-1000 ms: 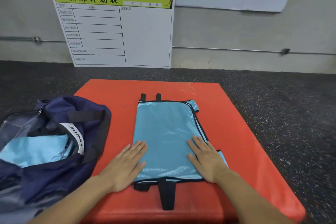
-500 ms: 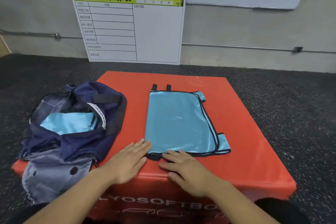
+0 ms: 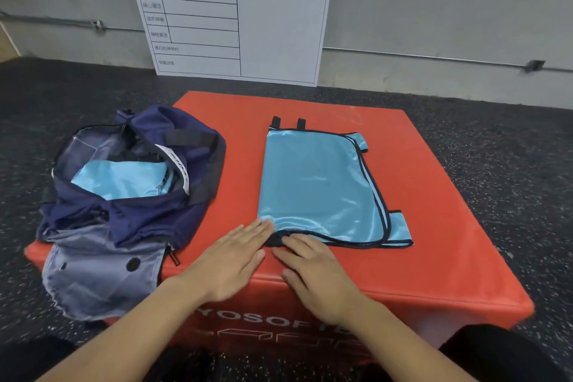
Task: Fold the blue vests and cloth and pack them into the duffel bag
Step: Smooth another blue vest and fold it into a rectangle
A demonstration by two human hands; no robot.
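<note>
Folded vest (image 3: 316,186) lies lengthwise, straps pointing away.

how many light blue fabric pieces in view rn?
2. One vest lies flat on the red box, both hands at its near edge. One folded piece sits inside the open duffel bag; more may lie underneath.

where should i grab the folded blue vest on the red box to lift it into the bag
Take the blue vest by its near hem, where both hands already lie, coming from the near side. It lies flat, so slide fingers under that bound edge and support both corners so the fold likely holds.
</note>
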